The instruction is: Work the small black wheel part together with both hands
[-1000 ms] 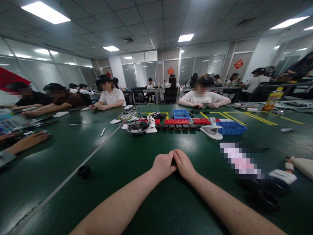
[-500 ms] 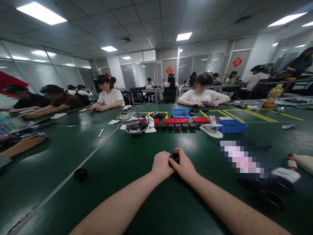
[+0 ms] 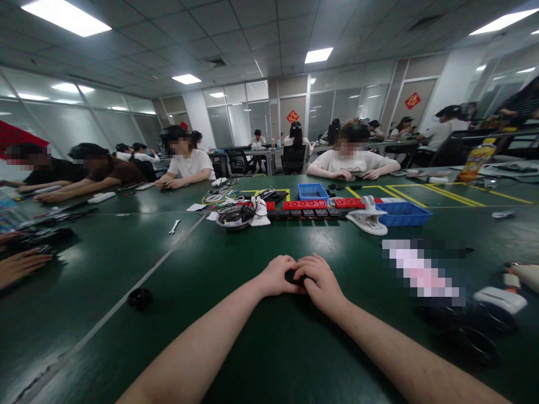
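Note:
Near the middle of the green table, my left hand is closed round the left side of a small black rounded part. My right hand lies over its right side, with bent fingers on top. Most of the part is hidden by the fingers, so its exact kind does not show. A similar black round piece rests alone on the table to the left. Several black ring-like pieces lie at the right, blurred.
Ahead stand a red power strip, a metal bowl with cables, a white clamp base and a blue tray. A wrench lies left. A co-worker's hand is at the left edge; other people sit opposite.
My right hand has turned and closed over the top of the black part, covering the round opening that showed before. The co-worker's hand at left has drawn back leftward.

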A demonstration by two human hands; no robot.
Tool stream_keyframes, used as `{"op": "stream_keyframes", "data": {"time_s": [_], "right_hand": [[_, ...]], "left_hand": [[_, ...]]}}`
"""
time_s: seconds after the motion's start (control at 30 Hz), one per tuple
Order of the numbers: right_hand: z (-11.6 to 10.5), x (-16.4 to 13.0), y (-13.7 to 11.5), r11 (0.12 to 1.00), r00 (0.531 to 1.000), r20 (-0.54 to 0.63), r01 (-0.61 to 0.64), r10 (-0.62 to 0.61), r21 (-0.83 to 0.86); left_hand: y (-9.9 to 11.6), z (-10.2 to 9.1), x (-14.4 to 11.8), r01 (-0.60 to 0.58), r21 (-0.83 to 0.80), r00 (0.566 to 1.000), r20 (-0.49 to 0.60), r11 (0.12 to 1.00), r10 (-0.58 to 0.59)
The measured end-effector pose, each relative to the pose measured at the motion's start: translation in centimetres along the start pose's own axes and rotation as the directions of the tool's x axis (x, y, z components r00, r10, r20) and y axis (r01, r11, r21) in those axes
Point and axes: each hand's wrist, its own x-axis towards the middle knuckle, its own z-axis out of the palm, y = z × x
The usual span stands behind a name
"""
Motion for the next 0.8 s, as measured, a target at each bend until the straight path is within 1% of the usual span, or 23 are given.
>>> {"op": "stream_keyframes", "data": {"time_s": [0.13, 0.3, 0.43, 0.5, 0.63, 0.7, 0.8], "right_hand": [[0.2, 0.1, 0.2, 0.999, 0.999, -0.028, 0.032, -0.031, 0.033], [0.3, -0.2, 0.2, 0.998, 0.997, -0.063, 0.057, -0.055, 0.040], [0.1, -0.6, -0.2, 0.997, 0.989, -0.121, 0.083, -0.082, 0.000], [0.1, -0.7, -0.3, 0.998, 0.988, -0.149, 0.040, -0.046, -0.041], [0.6, -0.6, 0.3, 0.988, 0.978, -0.171, -0.137, 0.123, -0.077], [0.9, -0.5, 0.8, 0.975, 0.966, -0.155, -0.216, 0.205, -0.059], [1.4, -0.4, 1.5, 0.962, 0.956, -0.118, -0.274, 0.269, -0.020]], "left_hand": [[-0.1, 0.2, 0.1, -0.008, 0.007, 1.000, 0.023, 1.000, 0.008], [0.0, 0.2, 0.0, -0.013, 0.017, 1.000, 0.012, 1.000, 0.013], [0.0, 0.2, 0.0, -0.038, 0.031, 0.999, 0.006, 0.999, 0.038], [0.0, 0.2, 0.0, -0.051, 0.034, 0.999, 0.003, 0.998, 0.051], [0.1, 0.3, -0.1, -0.035, 0.035, 0.999, -0.015, 0.999, 0.035], [0.3, 0.5, -0.2, -0.020, 0.033, 0.999, -0.033, 0.999, 0.021], [0.7, 0.7, -0.4, 0.001, 0.044, 0.998, -0.062, 0.999, 0.002]]}}
